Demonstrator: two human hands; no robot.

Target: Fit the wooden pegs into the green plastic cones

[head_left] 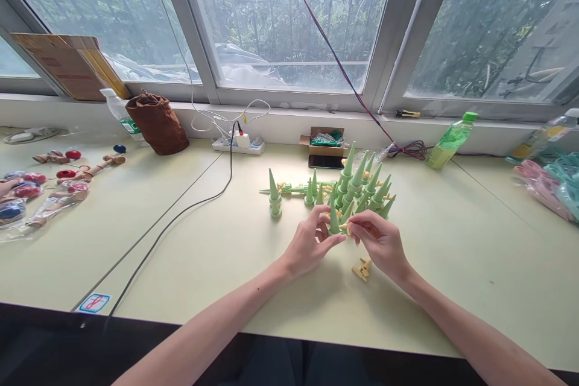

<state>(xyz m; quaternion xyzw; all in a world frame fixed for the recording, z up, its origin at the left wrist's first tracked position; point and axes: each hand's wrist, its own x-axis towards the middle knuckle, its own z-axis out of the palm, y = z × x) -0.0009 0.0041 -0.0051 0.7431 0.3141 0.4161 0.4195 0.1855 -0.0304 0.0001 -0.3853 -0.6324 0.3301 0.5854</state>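
Observation:
My left hand [314,236] is closed around the base of a green cone-shaped plastic piece [333,217], its tip pointing up. My right hand [376,236] pinches a small pale yellow piece [344,226] against the cone's side. Just behind both hands stands a cluster of similar green cones [357,178], several with yellow bits on them. One green cone [275,196] stands apart to the left, and more lie on their sides beside it. Close to my right wrist is a small pile of loose yellow pieces [361,269].
Behind the cones are a phone [326,161] and a small open cardboard box [322,140]. A green bottle [452,142] stands at the right. A black cable [181,208] crosses the table from a power strip [239,145]. Wooden toys [85,174] and another person's hand [8,186] are far left.

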